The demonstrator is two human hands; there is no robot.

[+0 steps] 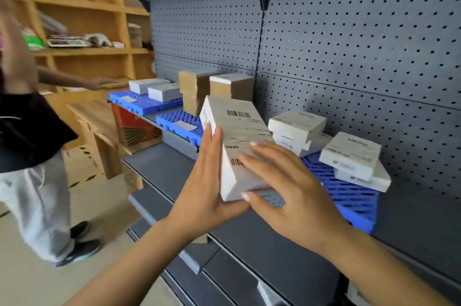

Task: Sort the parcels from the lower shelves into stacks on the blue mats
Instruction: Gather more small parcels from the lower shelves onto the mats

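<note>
I hold a long white parcel (239, 131) with barcode labels, tilted, above the grey shelf (174, 168). My left hand (207, 181) presses flat against its left side with straight fingers, palm under the near corner. My right hand (287, 188) lies over its top, thumb against the near end. Just right of it lies a blue mat (354, 201) carrying two short stacks of white parcels (296, 126) (351, 156). Further left, a second blue mat (179, 121) has brown boxes (230, 86) behind it. A third blue mat (142, 103) bears two white parcels (162, 91).
A grey pegboard wall (349, 56) backs the shelf, with another shelf overhead. Lower grey shelves (249, 243) jut out below my arms. Another person (30, 131) stands at the left, reaching toward wooden shelving (87, 51). A colourful carton (134, 126) sits under the far mat.
</note>
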